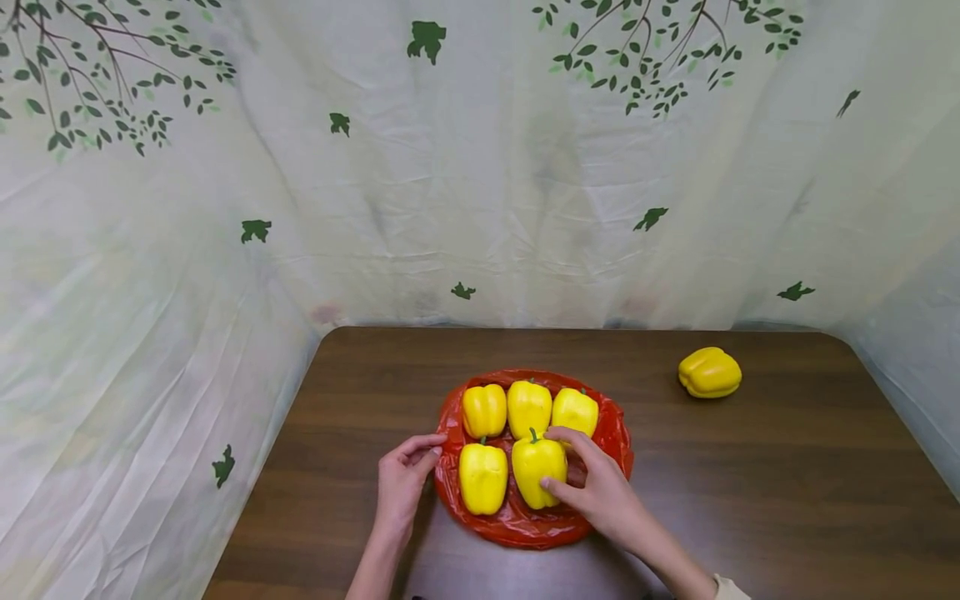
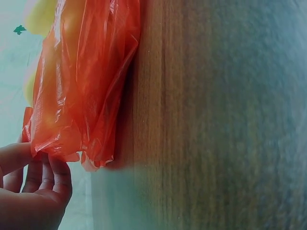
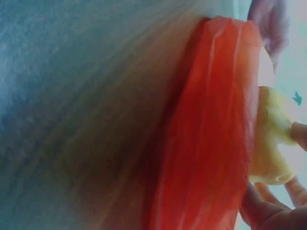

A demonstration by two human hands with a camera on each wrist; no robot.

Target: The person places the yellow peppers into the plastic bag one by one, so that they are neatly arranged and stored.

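A red plastic bag (image 1: pixel 534 533) lies spread open on the table, its rim standing up around several yellow bell peppers. Three peppers make a back row, the middle one (image 1: pixel 529 406) among them; another pepper (image 1: pixel 483 478) stands at front left. My right hand (image 1: pixel 611 497) grips the front right bell pepper (image 1: pixel 534 475), thumb on its near side and fingers behind it; in the right wrist view that pepper (image 3: pixel 271 143) shows above the bag's rim. At the left, my left hand (image 1: pixel 402 482) pinches the bag's edge, and the left wrist view shows thumb and fingers on the plastic (image 2: pixel 72 120).
One more yellow bell pepper (image 1: pixel 709 372) lies on its side at the back right of the brown wooden table (image 1: pixel 750 483). Behind the table and along both sides hangs a pale curtain (image 1: pixel 480 183) printed with leaves.
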